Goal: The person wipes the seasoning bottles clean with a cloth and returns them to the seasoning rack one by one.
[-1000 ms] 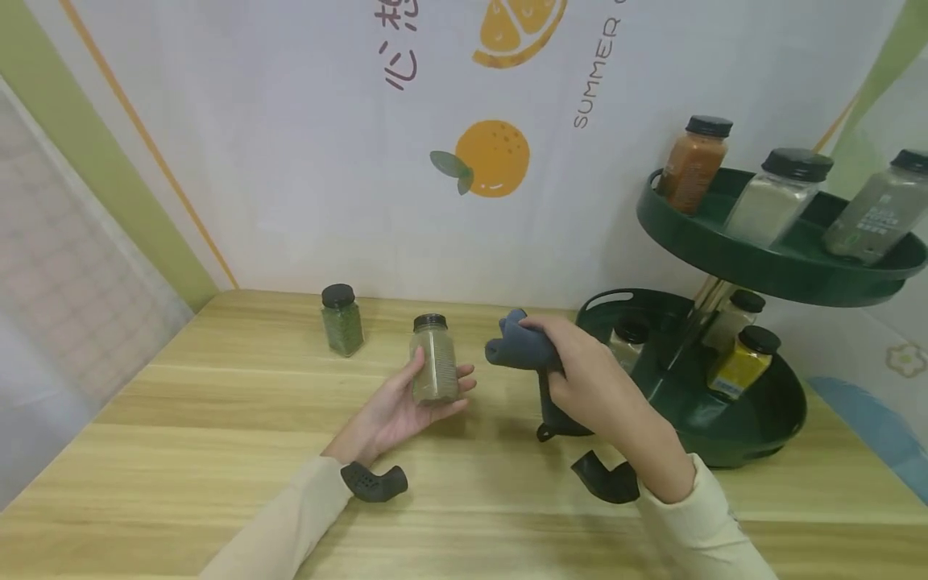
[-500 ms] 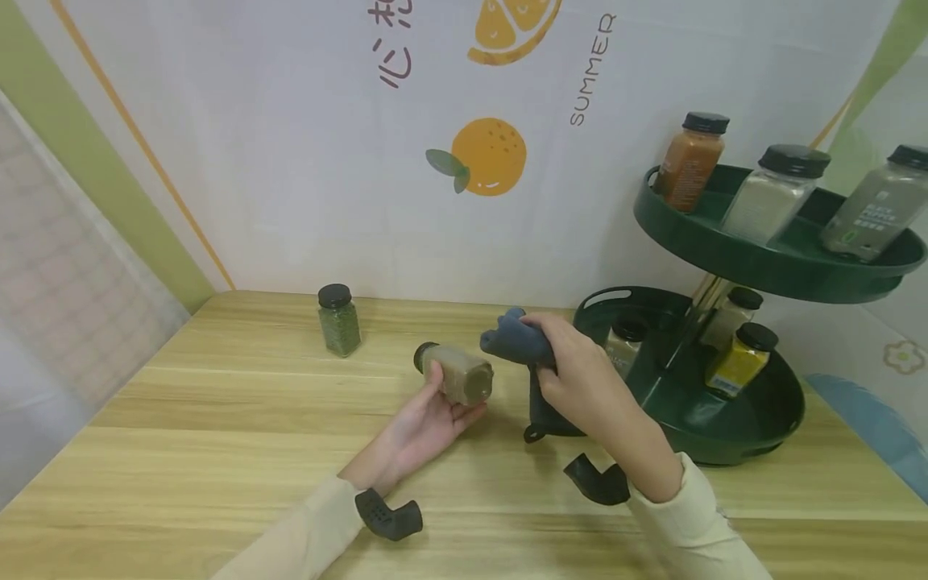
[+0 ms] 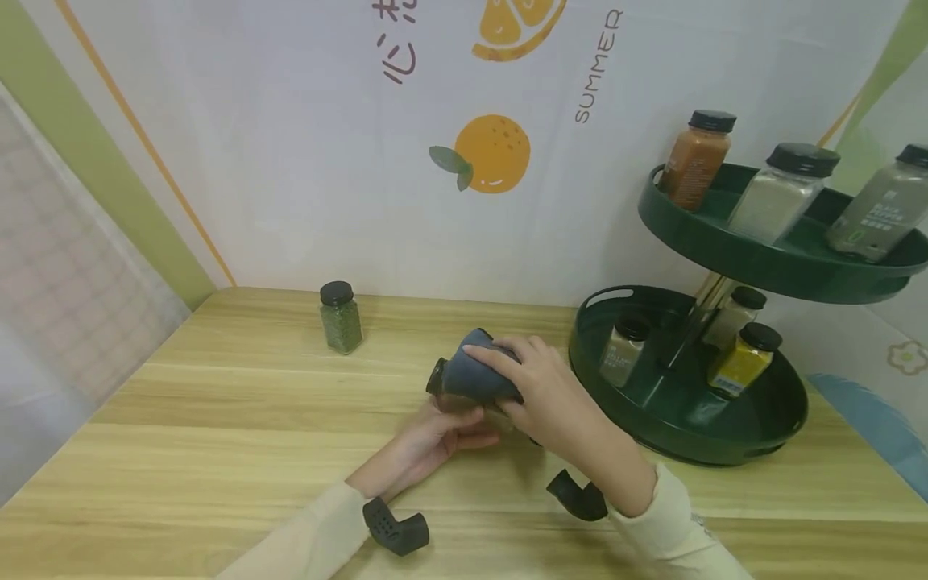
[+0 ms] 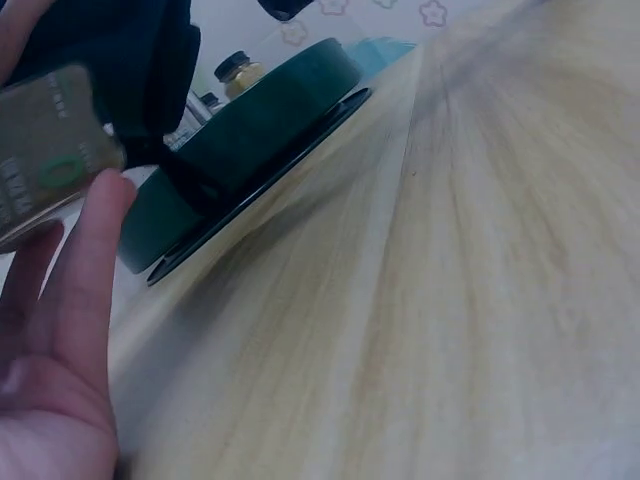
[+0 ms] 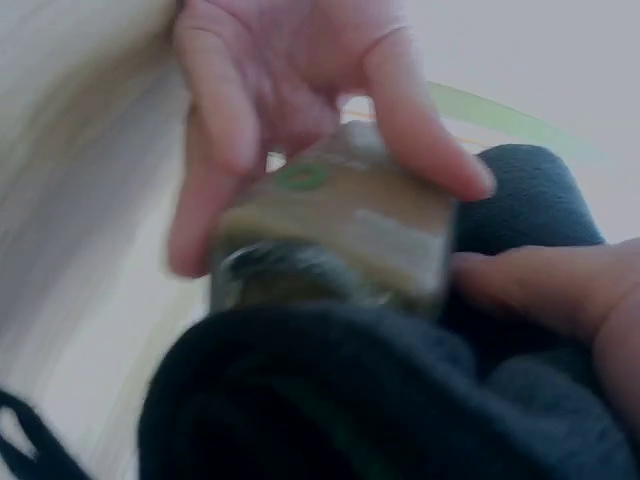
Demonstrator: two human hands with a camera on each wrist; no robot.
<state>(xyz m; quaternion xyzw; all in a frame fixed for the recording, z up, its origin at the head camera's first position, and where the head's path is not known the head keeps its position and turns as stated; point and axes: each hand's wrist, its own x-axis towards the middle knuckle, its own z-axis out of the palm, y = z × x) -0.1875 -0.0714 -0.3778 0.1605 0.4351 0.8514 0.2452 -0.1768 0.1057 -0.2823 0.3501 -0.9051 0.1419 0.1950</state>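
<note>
Grips a jar [image 5: 340,205] in the left hand [image 3: 428,443], with the thumb along one side and the fingers along the other, and clasps a blue cloth [image 3: 474,374] in the right hand [image 3: 554,395]. Holds the jar tilted on its side above the tabletop [image 3: 217,435], between the two hands, with the black cap [image 3: 436,376] to the left. Covers most of the jar with the cloth, as seen from the head, and drapes the base end in the right wrist view. On the jar's label: a green oval mark [image 4: 63,171] and pale lettering, too blurred to read.

To the left: a herb jar [image 3: 341,326], upright on the tabletop. To the right: a green two-tier rack [image 3: 725,445]. On the upper tier: an orange jar [image 3: 696,165] with print too small to read, a white jar [image 3: 779,201] and a grey jar [image 3: 880,213] softly legible as "BLACK PEPPER". On the lower tier: a yellow jar [image 3: 743,366], a small jar [image 3: 622,354] with unreadable pale print, and another jar [image 3: 731,321] farther back. Behind: a white curtain [image 3: 312,161] printed with oranges, "SUMMER" in brown capitals, and 心 below a character cut off by the top edge.
</note>
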